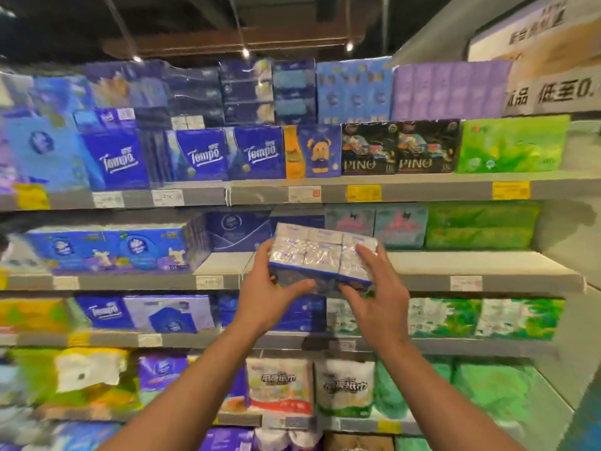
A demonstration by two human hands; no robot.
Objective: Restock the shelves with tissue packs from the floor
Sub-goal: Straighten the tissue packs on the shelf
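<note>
A white and blue tissue pack (320, 255), wrapped in shiny film, is held up in front of the second shelf (471, 271) from the top. My left hand (270, 294) grips its left end, thumb under the front edge. My right hand (374, 294) grips its right end, fingers over the top and thumb below. The pack tilts slightly, its far side toward a gap on the shelf behind it. The floor and any packs on it are out of view.
Shelves full of tissue and paper goods fill the view: blue Tempo packs (201, 157) above, blue packs (107, 252) to the left, green packs (481, 226) to the right. Bare shelf board (224, 263) shows beside the held pack. A wall (579, 222) closes the right end.
</note>
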